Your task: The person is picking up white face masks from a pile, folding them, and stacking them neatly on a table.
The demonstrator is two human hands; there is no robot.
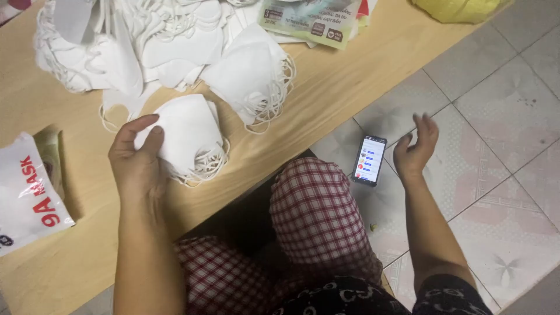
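My left hand [138,158] rests on the low wooden table [326,87] and grips a small stack of white face masks [189,137] by its left edge, thumb and fingers around it. My right hand [415,146] hovers over the tiled floor with fingers apart, holding nothing, just right of a smartphone [370,160] with a lit screen that lies on the floor. A second stack of white masks [251,76] lies just beyond the held one.
A large heap of white masks [116,41] covers the table's far left. A white printed packet [26,195] lies at the left edge, a printed package [312,20] at the top. A yellow bag [458,9] sits top right. My checked trouser knee [315,204] is below.
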